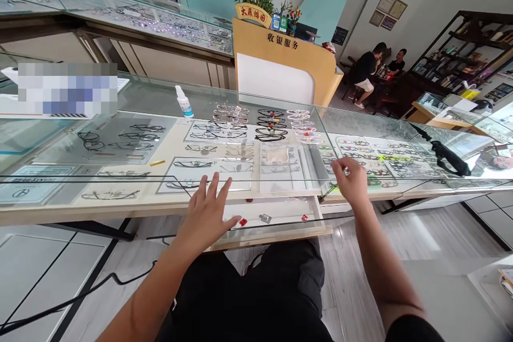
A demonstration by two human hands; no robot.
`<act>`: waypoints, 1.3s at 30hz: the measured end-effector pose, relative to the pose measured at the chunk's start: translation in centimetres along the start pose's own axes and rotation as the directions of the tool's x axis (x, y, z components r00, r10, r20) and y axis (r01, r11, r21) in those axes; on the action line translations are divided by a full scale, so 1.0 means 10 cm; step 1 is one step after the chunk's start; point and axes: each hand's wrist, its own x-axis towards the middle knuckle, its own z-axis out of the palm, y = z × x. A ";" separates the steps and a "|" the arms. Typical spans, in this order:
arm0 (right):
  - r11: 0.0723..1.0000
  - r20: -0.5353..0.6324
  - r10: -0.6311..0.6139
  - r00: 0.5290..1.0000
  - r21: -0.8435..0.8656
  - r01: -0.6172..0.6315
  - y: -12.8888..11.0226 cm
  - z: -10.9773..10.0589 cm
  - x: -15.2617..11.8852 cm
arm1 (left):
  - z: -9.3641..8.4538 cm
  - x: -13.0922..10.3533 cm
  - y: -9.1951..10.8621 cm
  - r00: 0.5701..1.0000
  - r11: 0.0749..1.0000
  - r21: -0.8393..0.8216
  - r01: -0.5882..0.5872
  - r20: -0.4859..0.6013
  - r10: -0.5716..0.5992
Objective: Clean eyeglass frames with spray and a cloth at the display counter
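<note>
1. The red tag [243,222] lies in the left part of the pulled-out drawer [276,236], near its front edge; it is too small to tell its long axis.
2. Your left hand [206,217] is the nearer one, with the tag just to the right of its thumb tip; you cannot tell whether they touch. Its fingers are spread, hold nothing and point toward the far edge of the counter [100,214].
3. Your right hand [355,180] is well apart from the tag, beyond the drawer's right end. Its fingers curl in to the thumb; you cannot tell whether they pinch anything.
4. The drawer's long axis runs left to right across your body, with a grey tag [265,218] near mid-length and a second red tag [304,218] toward its right end.
5. Behind the drawer lies a cloth [276,154]; black glasses [271,133] sit farther back.
6. A bottle [185,105] stands near the counter's far edge.
</note>
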 end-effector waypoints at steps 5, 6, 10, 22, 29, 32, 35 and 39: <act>0.991 0.125 -0.126 0.984 -0.037 0.132 0.10 0.40 1.23 | 0.05 -0.04 0.04 0.998 0.998 -0.042 0.057 -0.035 -0.058; 0.988 0.156 -0.131 0.979 -0.058 0.141 0.14 0.52 1.46 | 0.07 -0.05 0.05 0.995 0.996 -0.049 0.080 -0.059 -0.083; 0.955 0.312 -0.134 0.941 -0.214 0.207 0.29 1.00 2.21 | 0.16 -0.07 0.07 0.960 0.970 -0.106 0.218 -0.157 -0.233; 0.884 0.574 0.011 0.819 -0.389 0.261 0.77 2.01 2.94 | 0.26 -0.11 0.05 0.938 0.964 -0.135 0.228 -0.234 -0.255; 0.832 0.623 0.086 0.777 -0.474 0.288 0.89 2.28 3.07 | 0.14 -0.13 0.16 0.934 0.968 -0.093 0.233 -0.257 -0.249; 0.817 0.625 0.109 0.773 -0.499 0.288 0.89 2.33 3.08 | 0.12 -0.12 0.17 0.935 0.968 -0.103 0.230 -0.252 -0.249; 0.813 0.610 0.109 0.785 -0.509 0.282 0.85 2.33 3.06 | 0.15 -0.12 0.15 0.935 0.966 -0.116 0.232 -0.247 -0.254; 0.828 0.571 0.065 0.818 -0.489 0.276 0.72 2.18 3.01 | 0.25 -0.10 0.08 0.933 0.966 -0.117 0.231 -0.254 -0.254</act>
